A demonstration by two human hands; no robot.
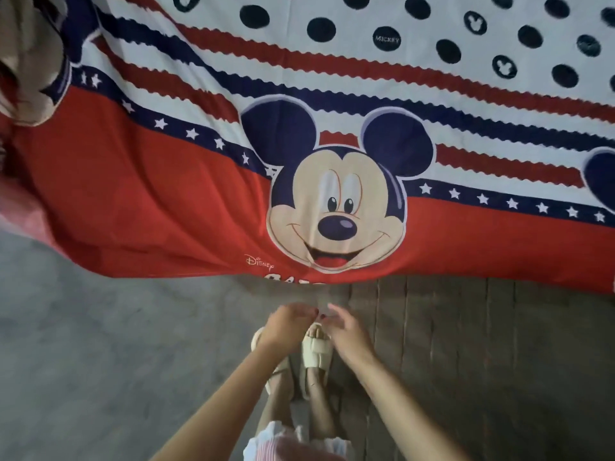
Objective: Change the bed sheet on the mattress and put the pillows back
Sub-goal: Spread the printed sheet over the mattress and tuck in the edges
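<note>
one bed sheet (149, 181), two hands

a: how many sheets are there?
b: one red, white and navy printed cotton bed sheet (139, 181), spread wide.
a: cartoon mouse faces on it?
b: one whole face (336, 207); a second dark ear (600, 181) is cut off at the right edge, so i can't count that as a full face.
a: hands?
b: two bare hands, a left hand (289, 322) and a right hand (346, 331), close together below the sheet's edge.
a: footwear?
b: two cream padded slide sandals (315, 352), one on each foot.
a: anything else?
b: one beige bundle of cloth (31, 61) at the top left corner; what it is, i can't tell.
</note>
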